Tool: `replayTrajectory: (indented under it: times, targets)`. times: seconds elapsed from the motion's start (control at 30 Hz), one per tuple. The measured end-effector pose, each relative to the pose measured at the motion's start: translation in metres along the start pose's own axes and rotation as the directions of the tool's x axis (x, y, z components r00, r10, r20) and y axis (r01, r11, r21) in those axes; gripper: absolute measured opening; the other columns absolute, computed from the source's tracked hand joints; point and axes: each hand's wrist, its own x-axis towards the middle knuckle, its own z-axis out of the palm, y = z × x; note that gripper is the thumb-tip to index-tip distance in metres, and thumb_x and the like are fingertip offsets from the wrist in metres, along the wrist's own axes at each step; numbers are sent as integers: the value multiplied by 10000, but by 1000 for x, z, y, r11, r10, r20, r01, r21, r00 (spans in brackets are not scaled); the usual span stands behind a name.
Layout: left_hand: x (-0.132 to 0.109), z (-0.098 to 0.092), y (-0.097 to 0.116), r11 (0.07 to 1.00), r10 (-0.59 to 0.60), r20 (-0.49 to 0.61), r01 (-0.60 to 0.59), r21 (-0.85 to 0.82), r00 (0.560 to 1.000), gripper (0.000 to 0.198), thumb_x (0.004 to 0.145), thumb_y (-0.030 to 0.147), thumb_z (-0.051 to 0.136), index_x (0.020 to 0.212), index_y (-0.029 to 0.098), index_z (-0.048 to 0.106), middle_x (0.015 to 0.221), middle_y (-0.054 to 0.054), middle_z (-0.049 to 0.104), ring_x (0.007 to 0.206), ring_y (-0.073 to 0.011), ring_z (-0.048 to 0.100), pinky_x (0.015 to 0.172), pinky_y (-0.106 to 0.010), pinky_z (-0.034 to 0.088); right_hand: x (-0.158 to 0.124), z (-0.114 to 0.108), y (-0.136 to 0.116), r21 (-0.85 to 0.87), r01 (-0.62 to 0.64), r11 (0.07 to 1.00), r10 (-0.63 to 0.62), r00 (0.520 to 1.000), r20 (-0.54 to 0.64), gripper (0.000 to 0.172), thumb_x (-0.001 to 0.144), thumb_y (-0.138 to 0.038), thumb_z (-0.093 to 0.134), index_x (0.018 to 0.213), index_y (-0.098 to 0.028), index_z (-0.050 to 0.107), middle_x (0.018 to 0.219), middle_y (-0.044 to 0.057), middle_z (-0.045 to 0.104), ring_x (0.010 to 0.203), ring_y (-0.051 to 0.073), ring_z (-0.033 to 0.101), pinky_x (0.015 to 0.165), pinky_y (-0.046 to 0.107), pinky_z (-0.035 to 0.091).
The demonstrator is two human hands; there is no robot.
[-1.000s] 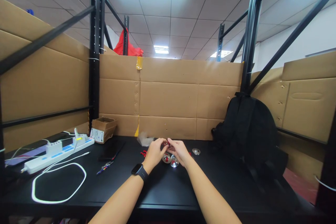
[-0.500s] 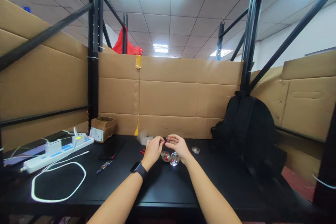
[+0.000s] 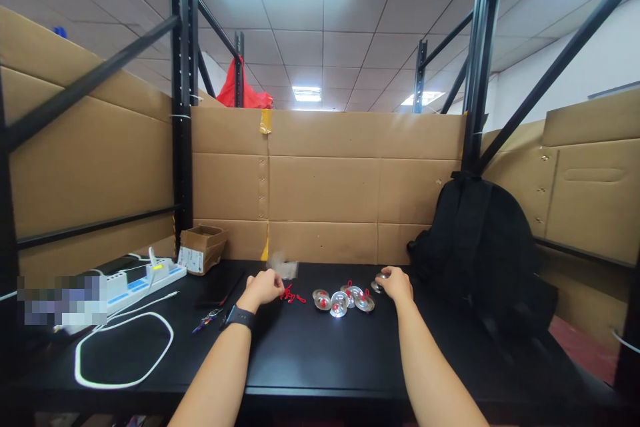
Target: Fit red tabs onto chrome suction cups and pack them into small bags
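Observation:
My right hand (image 3: 399, 285) has its fingers closed on the edge of a small silver cymbal (image 3: 379, 284), at the right of the others. Several more small silver cymbals (image 3: 339, 305) with red cord loops lie clustered on the black table between my hands. My left hand (image 3: 264, 287), with a dark watch on the wrist, is closed in a pinch beside a small pile of red cord loops (image 3: 293, 295). Whatever its fingertips hold, if anything, is hidden. Behind that pile sits a clear plastic bag (image 3: 287, 269).
A black backpack (image 3: 480, 247) stands at the right. On the left are a white power strip (image 3: 135, 289), a looped white cable (image 3: 120, 385), a keyring with colourful bits (image 3: 207, 321) and an opened cardboard box (image 3: 204, 249). Cardboard panels (image 3: 325, 190) and dark rack posts surround the table.
My hands, together above the cymbals before, have moved apart. The left went to the red cord loops, the right to the cymbal at the right. More cymbals show in the cluster.

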Motion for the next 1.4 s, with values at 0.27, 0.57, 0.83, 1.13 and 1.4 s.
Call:
replayTrajectory:
  times: [0.27, 0.57, 0.83, 1.13, 1.4]
  targets:
    - [3, 9, 19, 978, 186, 35, -182, -107, 982, 182, 815, 304, 609, 881, 210, 751, 821, -34, 759, 789, -191, 698, 741, -272, 481, 2, 12, 2, -86, -51, 995, 61, 992, 115, 423, 681, -280, 730, 1103, -251, 727, 1160, 92, 739, 1112, 271, 678, 868, 331, 501]
    - [-8, 49, 69, 765, 636, 16, -628, -145, 771, 305, 880, 268, 599, 1159, 304, 717, 1158, -10, 732, 1081, -204, 657, 965, -300, 461, -6, 10, -7, -117, -39, 992, 58, 986, 156, 369, 691, -272, 717, 1059, -282, 738, 1135, 72, 738, 1125, 290, 657, 891, 390, 494]
    - [-9, 47, 66, 831, 552, -3, -551, -80, 834, 208, 817, 187, 638, 967, 236, 773, 1011, -36, 743, 942, -193, 670, 873, -261, 470, -14, 5, -22, -128, -33, 991, 39, 998, 42, 339, 766, -323, 665, 1098, -271, 713, 1258, 118, 628, 1215, 356, 539, 950, 514, 432]
    - [-6, 48, 66, 848, 529, 17, -528, -35, 848, 75, 792, 212, 704, 829, 213, 769, 914, -40, 719, 874, -188, 659, 815, -263, 467, -24, 3, -39, 19, 106, 994, -104, 993, -57, 277, 764, -240, 652, 1031, -229, 723, 1210, 150, 594, 1212, 383, 473, 944, 550, 393]
    - [-13, 31, 65, 846, 527, -121, -532, -13, 841, 48, 874, 243, 655, 845, 214, 681, 981, -35, 668, 989, -212, 600, 892, -334, 401, -36, 15, -77, 338, 417, 844, -419, 905, -71, 252, 833, -164, 520, 963, -206, 731, 1090, 85, 683, 1080, 241, 598, 992, 404, 446]
